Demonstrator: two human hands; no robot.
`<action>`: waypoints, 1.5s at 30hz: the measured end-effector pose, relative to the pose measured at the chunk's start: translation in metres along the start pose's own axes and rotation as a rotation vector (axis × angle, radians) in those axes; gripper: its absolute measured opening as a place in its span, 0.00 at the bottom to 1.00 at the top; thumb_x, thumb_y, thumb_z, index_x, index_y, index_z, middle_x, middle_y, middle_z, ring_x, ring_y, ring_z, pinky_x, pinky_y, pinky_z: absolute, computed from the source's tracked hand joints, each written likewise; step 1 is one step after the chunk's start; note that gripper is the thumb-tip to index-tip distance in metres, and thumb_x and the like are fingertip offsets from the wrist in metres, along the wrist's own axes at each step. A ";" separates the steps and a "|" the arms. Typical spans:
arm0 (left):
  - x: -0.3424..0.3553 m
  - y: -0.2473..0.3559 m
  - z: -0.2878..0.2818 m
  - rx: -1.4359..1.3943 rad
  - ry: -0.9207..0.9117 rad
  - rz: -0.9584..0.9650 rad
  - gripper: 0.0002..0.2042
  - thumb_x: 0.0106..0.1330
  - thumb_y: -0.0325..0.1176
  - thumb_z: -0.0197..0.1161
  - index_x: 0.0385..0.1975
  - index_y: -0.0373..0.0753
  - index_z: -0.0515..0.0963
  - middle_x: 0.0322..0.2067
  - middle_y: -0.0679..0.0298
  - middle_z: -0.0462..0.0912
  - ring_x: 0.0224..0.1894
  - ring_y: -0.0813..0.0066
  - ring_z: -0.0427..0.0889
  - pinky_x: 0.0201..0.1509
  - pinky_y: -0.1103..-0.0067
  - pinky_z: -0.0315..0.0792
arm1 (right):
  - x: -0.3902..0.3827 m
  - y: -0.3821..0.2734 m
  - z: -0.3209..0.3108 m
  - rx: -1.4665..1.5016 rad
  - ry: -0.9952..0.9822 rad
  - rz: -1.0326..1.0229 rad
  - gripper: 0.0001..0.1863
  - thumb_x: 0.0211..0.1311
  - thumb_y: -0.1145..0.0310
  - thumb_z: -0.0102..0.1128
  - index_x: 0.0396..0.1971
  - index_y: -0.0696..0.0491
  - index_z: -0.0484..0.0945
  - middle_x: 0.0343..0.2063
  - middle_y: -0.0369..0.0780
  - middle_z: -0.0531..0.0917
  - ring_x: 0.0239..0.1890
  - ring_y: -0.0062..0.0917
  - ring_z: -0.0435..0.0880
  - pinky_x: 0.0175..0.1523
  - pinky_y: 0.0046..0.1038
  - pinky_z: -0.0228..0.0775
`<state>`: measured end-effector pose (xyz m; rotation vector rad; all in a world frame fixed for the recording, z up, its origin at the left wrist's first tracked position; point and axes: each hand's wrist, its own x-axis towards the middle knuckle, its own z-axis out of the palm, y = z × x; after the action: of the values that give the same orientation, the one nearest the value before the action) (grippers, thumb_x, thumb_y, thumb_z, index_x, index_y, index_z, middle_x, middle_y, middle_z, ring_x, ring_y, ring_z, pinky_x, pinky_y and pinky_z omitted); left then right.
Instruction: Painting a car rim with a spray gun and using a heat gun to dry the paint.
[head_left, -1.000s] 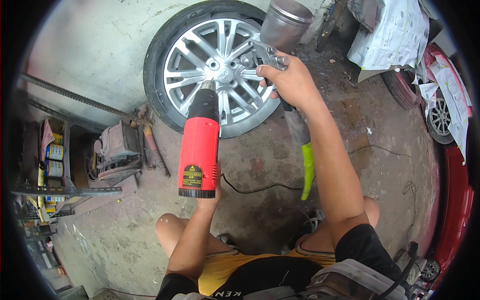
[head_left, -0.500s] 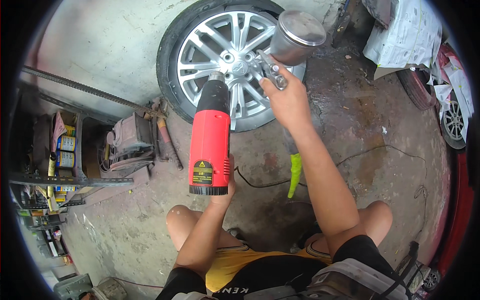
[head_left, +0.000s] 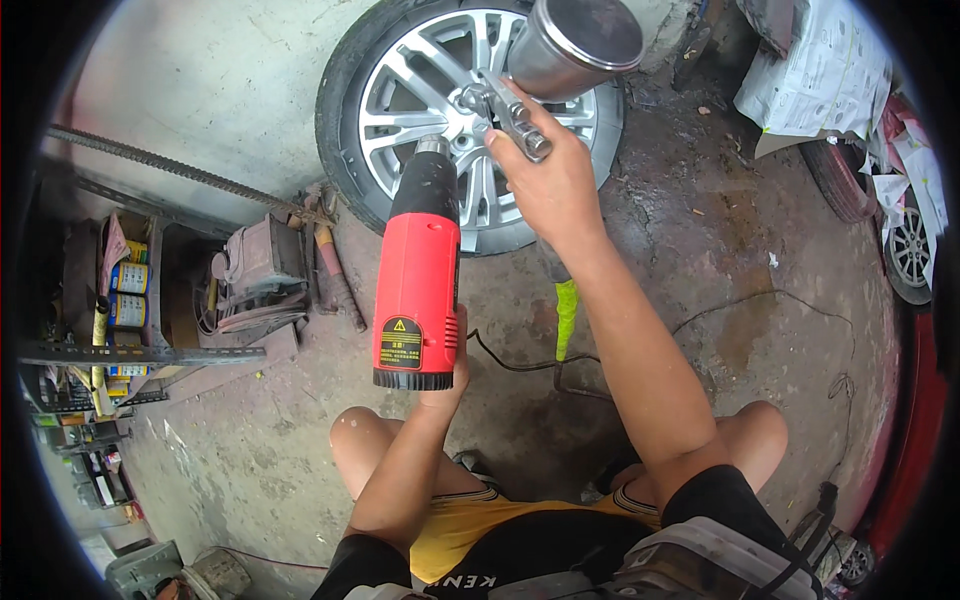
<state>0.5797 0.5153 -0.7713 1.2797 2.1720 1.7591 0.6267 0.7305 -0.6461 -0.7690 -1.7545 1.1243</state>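
Note:
My left hand [head_left: 447, 385] is wrapped round the handle of a red and black heat gun [head_left: 418, 285]; the gun body hides most of its fingers. The gun's metal nozzle points at a silver multi-spoke car wheel [head_left: 410, 120] with a black tyre, which leans on the wall. In my right hand [head_left: 555, 190] is a metal spray gun [head_left: 515, 120], its lidded silver cup [head_left: 578, 50] standing above the knuckles, tilted. The spray gun is held in front of the wheel's right half. Below it hangs a hose with a bright yellow-green sleeve [head_left: 566, 320].
At the left stands a metal shelf [head_left: 150, 355] with cans [head_left: 127, 308]. A long-handled hammer-like tool [head_left: 338, 275] lies beside it. Paper-covered parts [head_left: 815, 75] and another wheel [head_left: 907, 250] are at the right, near a red car panel [head_left: 912, 400]. A dark cord [head_left: 520, 372] crosses the concrete floor.
My right hand and the spray gun have moved left across the wheel and slightly nearer the heat gun. The yellow-green sleeve has swung left. My left hand and the heat gun have barely shifted.

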 end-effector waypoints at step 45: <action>0.001 -0.027 -0.012 0.112 0.067 -0.015 0.09 0.69 0.33 0.66 0.41 0.33 0.79 0.33 0.62 0.80 0.36 0.69 0.78 0.43 0.71 0.73 | 0.060 -0.052 -0.006 -0.357 -0.235 0.238 0.21 0.59 0.66 0.65 0.52 0.59 0.81 0.31 0.41 0.86 0.29 0.24 0.86 0.30 0.29 0.81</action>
<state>0.5576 0.5065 -0.7894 1.2410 2.3409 1.7214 0.6052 0.7627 -0.5763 -1.1228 -2.1393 1.1036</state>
